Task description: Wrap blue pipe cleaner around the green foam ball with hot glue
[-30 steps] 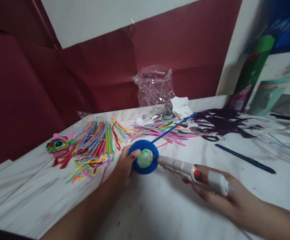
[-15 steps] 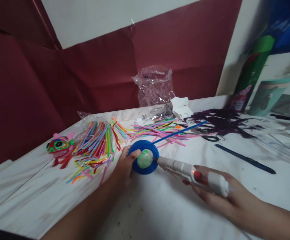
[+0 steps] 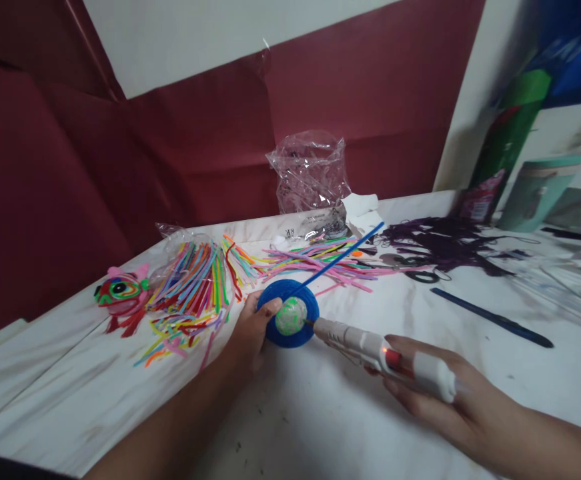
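My left hand (image 3: 255, 323) grips the left edge of a coiled blue pipe-cleaner disc (image 3: 297, 337), thumb on top. At the disc's middle is a rounded whitish lump with green marks (image 3: 291, 315). A loose blue pipe cleaner (image 3: 343, 255) runs from the coil up to the right. In my right hand (image 3: 450, 393) is a white hot glue gun (image 3: 360, 343) with a small orange light lit. Its nozzle is at the disc's right side, close to the lump; whether it touches cannot be made out.
Colourful pipe cleaners (image 3: 195, 277) lie in piles behind the disc. A pink-and-red pipe-cleaner figure (image 3: 123, 293) stands at left. Clear plastic bags (image 3: 313, 173) rest at the back. Dark purple strands (image 3: 435, 240), a dark flat stick (image 3: 490, 317) and a green cup (image 3: 540, 193) are at right.
The loose blue pipe cleaner's free end has swung left and upward. The glue gun has shifted slightly left and down. My left hand and the disc have hardly moved.
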Motion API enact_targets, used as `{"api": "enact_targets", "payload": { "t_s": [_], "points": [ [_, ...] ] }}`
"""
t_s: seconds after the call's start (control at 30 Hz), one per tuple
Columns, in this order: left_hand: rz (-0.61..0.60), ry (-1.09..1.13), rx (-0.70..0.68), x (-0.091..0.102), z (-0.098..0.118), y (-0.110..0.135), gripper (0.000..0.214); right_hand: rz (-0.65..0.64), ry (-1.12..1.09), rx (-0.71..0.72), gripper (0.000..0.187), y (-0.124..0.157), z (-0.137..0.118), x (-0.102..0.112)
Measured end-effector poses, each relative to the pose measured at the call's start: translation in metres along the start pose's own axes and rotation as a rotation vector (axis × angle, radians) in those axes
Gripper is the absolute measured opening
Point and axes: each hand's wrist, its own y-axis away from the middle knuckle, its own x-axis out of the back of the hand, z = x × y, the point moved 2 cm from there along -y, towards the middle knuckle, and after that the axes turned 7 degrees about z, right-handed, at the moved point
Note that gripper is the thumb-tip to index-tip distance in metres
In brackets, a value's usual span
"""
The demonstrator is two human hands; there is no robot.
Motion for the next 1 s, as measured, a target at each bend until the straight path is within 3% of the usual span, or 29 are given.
{"api": "enact_targets", "payload": {
  "t_s": [0.13, 0.33, 0.57, 1.0],
  "points": [
    [0.005, -0.003, 0.0, 0.0, 0.0, 0.0, 0.054, 0.031, -0.022, -0.013, 0.014, -0.002, -0.005, 0.0],
    [-0.004, 0.004, -0.011, -0.001, 0.001, 0.001, 0.053, 0.036, -0.064, 0.128, 0.011, -0.01, -0.023, 0.004],
    [-0.002, -0.017, -0.027, -0.001, 0.001, 0.001, 0.054, -0.012, -0.015, 0.067, 0.013, -0.006, -0.008, 0.003],
    [0.008, -0.007, -0.023, 0.001, 0.0, 0.0, 0.055, 0.031, -0.041, 0.081, 0.008, -0.006, -0.017, 0.003]
  ]
}}
